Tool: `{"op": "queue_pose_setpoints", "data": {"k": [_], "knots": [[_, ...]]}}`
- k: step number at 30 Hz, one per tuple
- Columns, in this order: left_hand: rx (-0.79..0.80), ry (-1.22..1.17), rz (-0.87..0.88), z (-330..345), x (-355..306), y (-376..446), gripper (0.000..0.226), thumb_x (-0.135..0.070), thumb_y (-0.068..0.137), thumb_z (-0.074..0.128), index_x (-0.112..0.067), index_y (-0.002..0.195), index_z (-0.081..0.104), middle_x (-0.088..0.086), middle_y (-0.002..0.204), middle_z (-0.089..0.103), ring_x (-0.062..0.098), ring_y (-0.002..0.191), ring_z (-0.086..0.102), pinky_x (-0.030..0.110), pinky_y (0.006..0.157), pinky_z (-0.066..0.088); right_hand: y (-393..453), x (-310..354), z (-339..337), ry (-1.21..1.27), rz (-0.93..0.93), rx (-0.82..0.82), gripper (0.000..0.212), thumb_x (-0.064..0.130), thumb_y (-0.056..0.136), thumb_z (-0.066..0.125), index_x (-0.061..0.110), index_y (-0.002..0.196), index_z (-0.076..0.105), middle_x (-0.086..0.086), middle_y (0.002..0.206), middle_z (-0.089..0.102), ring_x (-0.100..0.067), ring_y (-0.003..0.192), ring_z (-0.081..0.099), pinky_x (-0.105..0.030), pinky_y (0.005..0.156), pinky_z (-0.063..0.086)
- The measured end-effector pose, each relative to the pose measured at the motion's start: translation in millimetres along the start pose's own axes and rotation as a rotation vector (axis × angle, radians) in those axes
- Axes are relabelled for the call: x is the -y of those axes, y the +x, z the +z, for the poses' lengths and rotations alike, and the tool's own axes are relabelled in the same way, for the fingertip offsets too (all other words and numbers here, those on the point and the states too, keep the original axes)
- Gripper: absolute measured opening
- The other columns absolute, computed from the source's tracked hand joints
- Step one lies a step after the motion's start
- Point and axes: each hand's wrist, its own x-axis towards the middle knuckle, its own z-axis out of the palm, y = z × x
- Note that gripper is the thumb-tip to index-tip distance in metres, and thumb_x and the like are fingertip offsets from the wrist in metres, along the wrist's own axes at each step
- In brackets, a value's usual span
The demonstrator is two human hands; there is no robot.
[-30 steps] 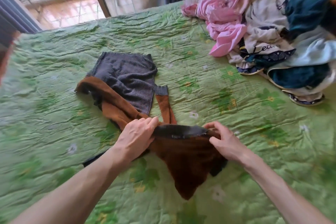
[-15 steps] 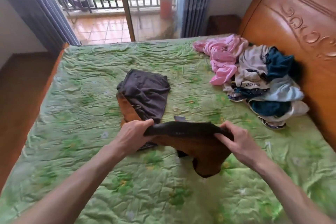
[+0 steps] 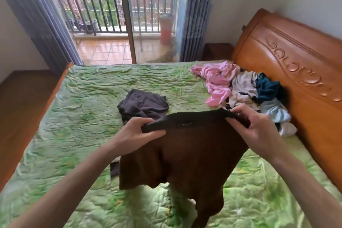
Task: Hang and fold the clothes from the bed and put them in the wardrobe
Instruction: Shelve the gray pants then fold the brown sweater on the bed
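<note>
Brown knit garment with a dark top band hangs limp over the green quilted bed, pinched at that band by left hand and right hand, with one folded grey knit done and a jumbled clothes pile still waiting.
</note>
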Motion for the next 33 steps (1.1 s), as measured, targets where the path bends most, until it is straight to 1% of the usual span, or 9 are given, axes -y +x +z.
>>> {"op": "queue_pose_setpoints", "data": {"k": [6, 8, 10, 13, 17, 21, 23, 26, 33], "knots": [[-0.121, 0.067, 0.056, 17.7, -44.7, 25.1, 0.019, -0.013, 0.098, 0.071, -0.026, 0.083, 0.071, -0.015, 0.069, 0.065, 0.001, 0.064, 0.059, 0.017, 0.058, 0.041, 12.7, -24.0, -40.7, 0.253, 0.119, 0.112, 0.005, 0.023, 0.096, 0.071, 0.023, 0.101, 0.068, 0.006, 0.083, 0.077, -0.007, 0.077, 0.074, -0.037, 0.065, 0.063], [-0.24, 0.129, 0.074, 29.3, -53.4, 38.7, 0.021, -0.012, 0.096, 0.073, -0.028, 0.083, 0.068, -0.019, 0.067, 0.063, 0.0, 0.062, 0.057, 0.014, 0.059, 0.04, 16.4, -26.0, -54.2, 0.433, 0.202, 0.195, 0.003, 0.016, 0.097, 0.07, 0.015, 0.097, 0.067, -0.001, 0.082, 0.079, -0.017, 0.074, 0.077, -0.038, 0.063, 0.064], [-0.418, 0.238, 0.067, 47.9, -58.0, 50.7, 0.012, -0.016, 0.092, 0.077, -0.024, 0.092, 0.069, -0.014, 0.077, 0.065, 0.003, 0.07, 0.058, 0.022, 0.066, 0.044, 19.4, -28.4, -63.6, 0.623, 0.263, 0.248, 0.009, 0.011, 0.097, 0.068, 0.005, 0.094, 0.061, -0.013, 0.078, 0.077, -0.032, 0.069, 0.076, -0.039, 0.057, 0.062], [-0.637, 0.467, 0.008, 92.3, -75.7, 59.4, 0.029, -0.023, 0.088, 0.08, -0.021, 0.106, 0.057, -0.003, 0.093, 0.059, 0.016, 0.083, 0.057, 0.035, 0.072, 0.048, 23.5, -34.8, -65.4, 0.73, 0.278, 0.264, 0.018, 0.01, 0.098, 0.067, -0.003, 0.096, 0.055, -0.02, 0.077, 0.075, -0.039, 0.067, 0.073, -0.036, 0.053, 0.056], [-0.332, 0.065, -0.027, 144.6, -129.0, 55.6, 0.008, -0.032, 0.09, 0.071, -0.029, 0.096, 0.065, -0.008, 0.086, 0.071, 0.013, 0.081, 0.067, 0.022, 0.071, 0.051, 24.2, -37.2, -49.7, 0.917, 0.281, 0.302, 0.018, 0.007, 0.096, 0.068, -0.002, 0.092, 0.053, -0.021, 0.077, 0.074, -0.035, 0.061, 0.068, -0.033, 0.047, 0.056], [-0.053, -0.226, -0.048, 181.3, -158.8, 42.1, 0.041, -0.03, 0.091, 0.074, -0.03, 0.129, 0.059, -0.01, 0.117, 0.073, 0.004, 0.111, 0.069, 0.023, 0.095, 0.054, 29.3, -44.4, -46.9, 0.984, 0.242, 0.296, 0.017, 0.01, 0.095, 0.071, 0.0, 0.093, 0.057, -0.022, 0.082, 0.076, -0.038, 0.069, 0.073, -0.039, 0.059, 0.061], [-0.114, -0.19, 0.001, 197.5, -159.1, 44.4, 0.05, -0.018, 0.09, 0.08, -0.027, 0.132, 0.056, -0.009, 0.116, 0.074, 0.007, 0.112, 0.07, 0.029, 0.097, 0.057, 34.2, -52.0, -52.4, 1.007, 0.236, 0.318, 0.023, 0.011, 0.096, 0.07, -0.007, 0.1, 0.058, -0.025, 0.085, 0.074, -0.034, 0.07, 0.072, -0.033, 0.06, 0.062], [-0.323, -0.167, 0.029, 214.9, -155.0, 55.4, 0.031, -0.009, 0.092, 0.077, -0.019, 0.119, 0.067, -0.003, 0.103, 0.077, 0.011, 0.101, 0.072, 0.035, 0.091, 0.058, 37.8, -62.9, -60.2, 1.045, 0.21, 0.431, 0.019, 0.012, 0.1, 0.064, -0.006, 0.106, 0.065, -0.02, 0.086, 0.075, -0.023, 0.072, 0.074, -0.027, 0.071, 0.063], [-0.349, -0.79, -0.258, 216.5, -160.1, 55.6, 0.021, -0.009, 0.099, 0.064, 0.0, 0.116, 0.075, 0.025, 0.107, 0.077, 0.029, 0.086, 0.078, 0.036, 0.073, 0.065, 35.7, -148.1, -74.6, 0.817, 0.036, 0.29, 0.026, 0.001, 0.099, 0.062, 0.014, 0.12, 0.071, 0.002, 0.114, 0.077, -0.016, 0.111, 0.072, -0.037, 0.103, 0.055]]}}
